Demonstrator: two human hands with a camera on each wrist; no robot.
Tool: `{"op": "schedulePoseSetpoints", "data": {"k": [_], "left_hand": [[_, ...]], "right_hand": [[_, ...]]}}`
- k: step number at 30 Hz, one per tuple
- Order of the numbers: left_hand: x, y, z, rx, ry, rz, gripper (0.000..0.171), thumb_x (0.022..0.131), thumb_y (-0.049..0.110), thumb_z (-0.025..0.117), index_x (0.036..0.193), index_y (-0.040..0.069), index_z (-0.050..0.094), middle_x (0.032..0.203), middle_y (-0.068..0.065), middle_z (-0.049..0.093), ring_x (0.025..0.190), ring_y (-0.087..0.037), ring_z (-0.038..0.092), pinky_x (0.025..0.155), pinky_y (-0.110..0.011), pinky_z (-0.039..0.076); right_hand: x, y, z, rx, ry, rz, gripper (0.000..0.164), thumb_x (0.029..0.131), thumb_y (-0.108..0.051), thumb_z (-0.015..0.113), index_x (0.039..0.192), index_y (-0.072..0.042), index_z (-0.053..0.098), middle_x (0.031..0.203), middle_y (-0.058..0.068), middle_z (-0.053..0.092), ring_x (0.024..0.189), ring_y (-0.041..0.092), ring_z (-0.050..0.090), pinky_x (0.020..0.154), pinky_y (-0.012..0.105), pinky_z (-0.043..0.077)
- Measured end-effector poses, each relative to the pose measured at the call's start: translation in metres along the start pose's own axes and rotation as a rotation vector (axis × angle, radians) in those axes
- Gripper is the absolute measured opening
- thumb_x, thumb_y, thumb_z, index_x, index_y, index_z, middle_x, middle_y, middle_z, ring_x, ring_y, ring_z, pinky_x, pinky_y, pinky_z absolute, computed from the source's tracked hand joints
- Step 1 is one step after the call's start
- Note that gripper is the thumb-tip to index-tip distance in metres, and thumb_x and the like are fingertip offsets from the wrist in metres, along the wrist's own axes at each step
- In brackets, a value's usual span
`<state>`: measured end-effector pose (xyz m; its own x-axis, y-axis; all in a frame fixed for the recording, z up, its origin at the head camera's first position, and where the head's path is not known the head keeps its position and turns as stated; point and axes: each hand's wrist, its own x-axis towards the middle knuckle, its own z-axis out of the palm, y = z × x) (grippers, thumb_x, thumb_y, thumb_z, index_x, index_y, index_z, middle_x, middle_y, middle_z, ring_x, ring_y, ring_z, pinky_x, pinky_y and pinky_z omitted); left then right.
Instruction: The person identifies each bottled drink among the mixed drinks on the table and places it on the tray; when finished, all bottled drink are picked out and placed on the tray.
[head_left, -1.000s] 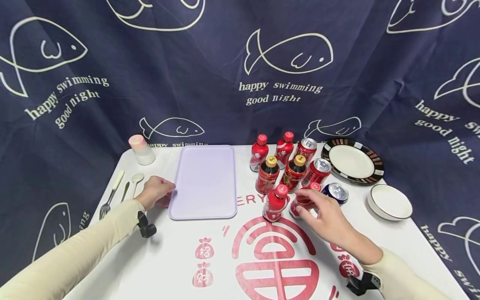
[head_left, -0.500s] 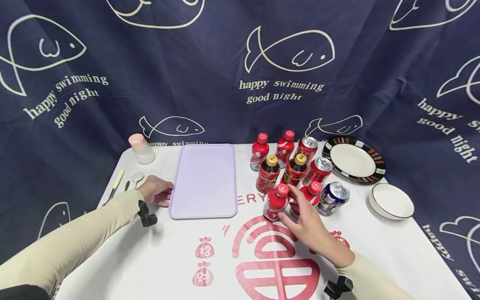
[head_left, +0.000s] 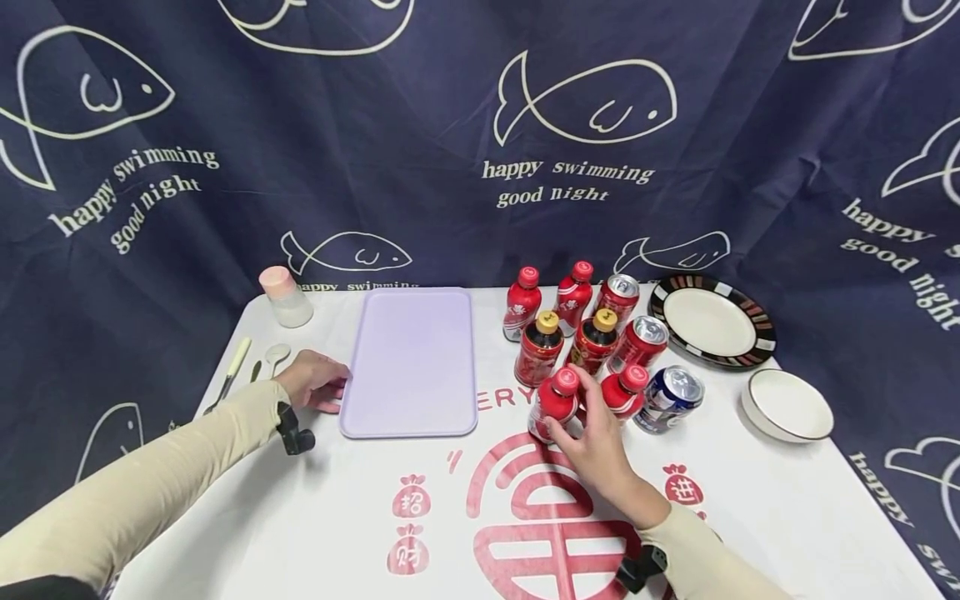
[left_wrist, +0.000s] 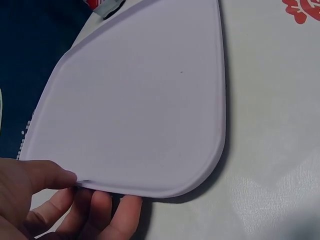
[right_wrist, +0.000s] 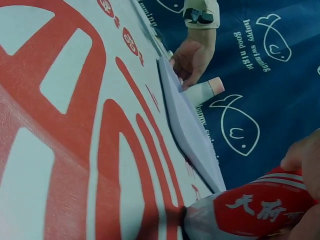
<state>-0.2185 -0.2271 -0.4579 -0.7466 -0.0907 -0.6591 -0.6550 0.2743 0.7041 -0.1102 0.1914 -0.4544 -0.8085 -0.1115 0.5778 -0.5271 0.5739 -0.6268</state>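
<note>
My left hand (head_left: 313, 382) pinches the left edge of a lilac rectangular tray (head_left: 408, 362). In the left wrist view the thumb (left_wrist: 50, 176) lies on the tray's rim and the other fingers are tucked under it. My right hand (head_left: 597, 437) grips a small red-capped bottle (head_left: 557, 404) at the front of a group of drinks, thumb on its near side. In the right wrist view this bottle (right_wrist: 255, 207) shows white lettering, with its top hidden by the hand. Just right of it stands a similar red bottle (head_left: 625, 390), partly covered by my fingers.
Behind stand gold-capped dark bottles (head_left: 538, 350), more red bottles (head_left: 522, 304) and red cans (head_left: 639, 342). A blue can (head_left: 670, 400), a white bowl (head_left: 787, 406) and a dark-rimmed plate (head_left: 763, 350) are at right. A pink-lidded jar (head_left: 288, 300), a spoon (head_left: 277, 353) and a cream-handled fork (head_left: 238, 358) lie left.
My right hand has moved left from the neighbouring red bottle to the front one and closed round it. The left hand stays at the tray's edge, its fingers now tucked under the rim.
</note>
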Motion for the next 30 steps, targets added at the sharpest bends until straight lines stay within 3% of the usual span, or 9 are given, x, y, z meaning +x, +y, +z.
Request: {"op": "schedulePoseSetpoints", "data": {"k": [5,8,13,19,24,30], "left_hand": [[-0.001,-0.003,-0.003,0.017,0.006,0.015,0.026,0.081,0.004,0.061,0.105,-0.004,0.055,0.062,-0.003,0.057,0.055,-0.012,0.057,0.061,-0.040,0.059],[-0.003,-0.003,-0.003,0.033,0.005,0.029,0.026,0.081,0.004,0.060,0.106,-0.004,0.055,0.065,-0.004,0.058,0.057,-0.013,0.057,0.062,-0.040,0.059],[-0.004,-0.004,-0.001,0.061,0.018,0.062,0.022,0.082,0.004,0.058,0.103,-0.002,0.054,0.073,-0.007,0.059,0.060,-0.015,0.058,0.061,-0.039,0.059],[-0.003,-0.006,-0.001,0.044,0.011,0.098,0.020,0.082,0.003,0.056,0.102,0.000,0.053,0.076,-0.008,0.059,0.060,-0.016,0.059,0.058,-0.039,0.059],[-0.004,-0.009,-0.003,0.029,0.013,0.142,0.025,0.082,0.002,0.057,0.107,0.000,0.051,0.074,-0.008,0.059,0.059,-0.016,0.059,0.055,-0.039,0.058],[0.000,-0.010,0.005,0.014,0.049,0.175,0.026,0.080,0.001,0.059,0.105,0.000,0.052,0.069,-0.006,0.061,0.055,-0.015,0.058,0.050,-0.038,0.057]], "right_hand": [[-0.001,0.002,0.004,0.048,-0.018,0.033,0.082,0.067,0.000,0.077,0.137,-0.007,0.034,0.122,0.011,0.051,0.107,0.022,0.055,0.094,0.015,0.043],[-0.001,0.004,0.005,0.080,-0.028,0.044,0.082,0.067,-0.001,0.078,0.137,-0.010,0.035,0.123,0.010,0.051,0.107,0.020,0.055,0.094,0.013,0.042],[0.002,0.003,0.006,0.065,-0.029,0.033,0.079,0.064,-0.005,0.081,0.133,-0.010,0.041,0.119,0.008,0.054,0.102,0.018,0.055,0.090,0.017,0.047],[0.014,-0.022,0.013,0.101,-0.049,0.046,0.074,0.062,-0.005,0.083,0.126,-0.004,0.046,0.114,0.012,0.057,0.098,0.023,0.057,0.079,0.038,0.056],[0.041,-0.059,0.027,0.166,-0.049,0.102,0.069,0.064,-0.001,0.080,0.124,-0.001,0.046,0.109,0.014,0.059,0.091,0.024,0.058,0.069,0.041,0.057],[0.077,-0.074,0.061,0.292,-0.050,0.125,0.066,0.065,-0.001,0.078,0.124,-0.002,0.047,0.111,0.015,0.059,0.096,0.026,0.057,0.073,0.043,0.057]]}}
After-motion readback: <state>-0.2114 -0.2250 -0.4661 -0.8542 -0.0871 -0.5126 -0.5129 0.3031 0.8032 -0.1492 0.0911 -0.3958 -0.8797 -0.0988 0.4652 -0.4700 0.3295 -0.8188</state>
